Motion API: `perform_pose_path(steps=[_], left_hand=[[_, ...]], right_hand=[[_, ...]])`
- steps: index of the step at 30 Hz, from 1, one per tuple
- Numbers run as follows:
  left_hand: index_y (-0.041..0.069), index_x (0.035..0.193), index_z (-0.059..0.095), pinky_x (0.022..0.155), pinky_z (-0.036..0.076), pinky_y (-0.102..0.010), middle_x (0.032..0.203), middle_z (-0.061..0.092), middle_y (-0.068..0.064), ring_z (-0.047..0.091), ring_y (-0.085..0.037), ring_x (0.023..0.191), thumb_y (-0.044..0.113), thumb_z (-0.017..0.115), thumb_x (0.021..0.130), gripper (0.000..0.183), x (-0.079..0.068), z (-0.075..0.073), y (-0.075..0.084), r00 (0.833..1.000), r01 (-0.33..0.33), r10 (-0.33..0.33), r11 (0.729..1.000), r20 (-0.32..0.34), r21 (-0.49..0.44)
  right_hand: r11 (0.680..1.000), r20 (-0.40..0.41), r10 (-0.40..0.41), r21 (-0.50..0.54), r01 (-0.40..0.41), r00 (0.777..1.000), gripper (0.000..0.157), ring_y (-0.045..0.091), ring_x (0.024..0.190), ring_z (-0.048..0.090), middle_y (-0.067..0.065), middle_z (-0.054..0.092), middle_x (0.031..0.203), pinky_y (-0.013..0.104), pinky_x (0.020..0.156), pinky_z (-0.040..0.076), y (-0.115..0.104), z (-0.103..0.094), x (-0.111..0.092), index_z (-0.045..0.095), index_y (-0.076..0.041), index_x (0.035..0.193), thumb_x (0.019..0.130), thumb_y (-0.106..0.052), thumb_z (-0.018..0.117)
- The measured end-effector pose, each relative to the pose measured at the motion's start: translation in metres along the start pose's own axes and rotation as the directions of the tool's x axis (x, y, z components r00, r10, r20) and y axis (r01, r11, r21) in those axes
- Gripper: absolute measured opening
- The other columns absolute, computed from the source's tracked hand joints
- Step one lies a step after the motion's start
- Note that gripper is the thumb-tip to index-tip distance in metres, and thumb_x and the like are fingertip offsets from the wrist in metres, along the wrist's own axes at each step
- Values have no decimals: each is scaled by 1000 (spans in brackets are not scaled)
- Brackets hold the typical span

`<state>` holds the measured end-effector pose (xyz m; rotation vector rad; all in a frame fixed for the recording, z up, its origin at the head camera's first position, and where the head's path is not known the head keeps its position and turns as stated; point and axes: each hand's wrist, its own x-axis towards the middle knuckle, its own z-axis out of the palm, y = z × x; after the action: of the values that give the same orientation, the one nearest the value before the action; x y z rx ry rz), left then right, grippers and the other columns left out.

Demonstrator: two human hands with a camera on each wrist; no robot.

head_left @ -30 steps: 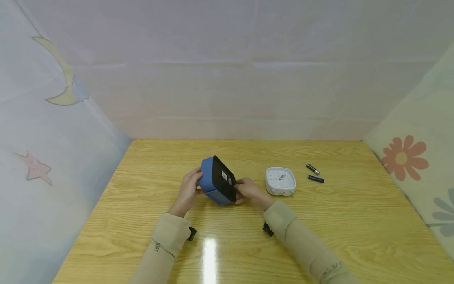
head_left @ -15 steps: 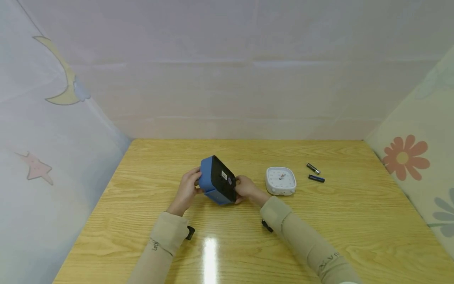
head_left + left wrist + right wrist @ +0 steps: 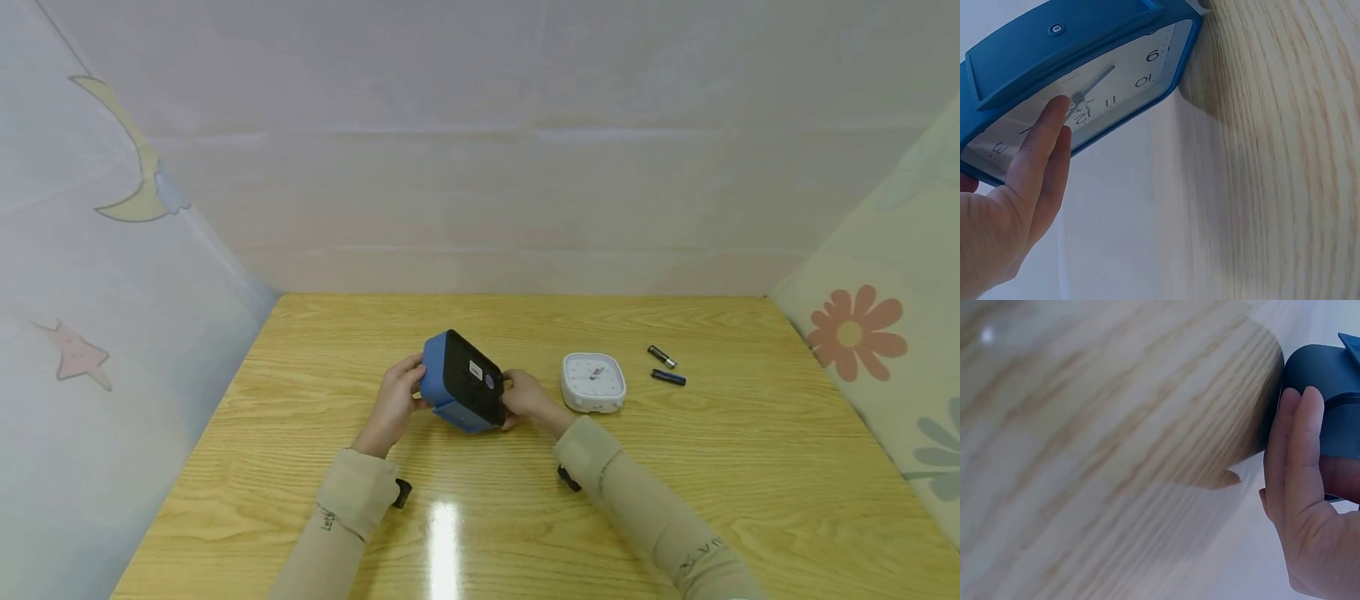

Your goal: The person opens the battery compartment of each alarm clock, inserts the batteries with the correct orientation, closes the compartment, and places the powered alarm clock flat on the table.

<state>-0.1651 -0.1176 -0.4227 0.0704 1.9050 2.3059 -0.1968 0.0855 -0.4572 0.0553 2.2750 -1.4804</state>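
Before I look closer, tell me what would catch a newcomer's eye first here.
First, the blue clock, tilted between the left hand and the right hand, its black back showing in the head view. Next, the white clock, face up on the table right of the right hand. Then the red flower on the right-hand backdrop.

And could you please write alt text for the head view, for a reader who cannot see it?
A person's left hand and right hand hold a tilted blue clock, its black back toward the camera, at a wooden table. To the right are a white clock and two small dark cylinders.
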Motion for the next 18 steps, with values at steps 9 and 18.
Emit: perform_pose_path(steps=[9,18], left_hand=[[-8,131,40,62,48,-28,118,50,-20,57,-10,82,10,35,97,39,0,3,6,996,76,-76,997,-35,4],[-8,131,40,65,49,-29,118,50,-21,57,-10,81,10,33,97,39,2,1,2,997,71,-69,997,-45,39]], right_hand=[[1000,-2,-11,-21,11,1000,50,18,45,56,19,54,75,32,46,52,2,-3,-1,42,12,126,76,13,44],[1000,0,-16,-14,16,1000,49,23,48,60,21,55,80,34,47,53,1,-7,-3,41,11,127,78,12,45]])
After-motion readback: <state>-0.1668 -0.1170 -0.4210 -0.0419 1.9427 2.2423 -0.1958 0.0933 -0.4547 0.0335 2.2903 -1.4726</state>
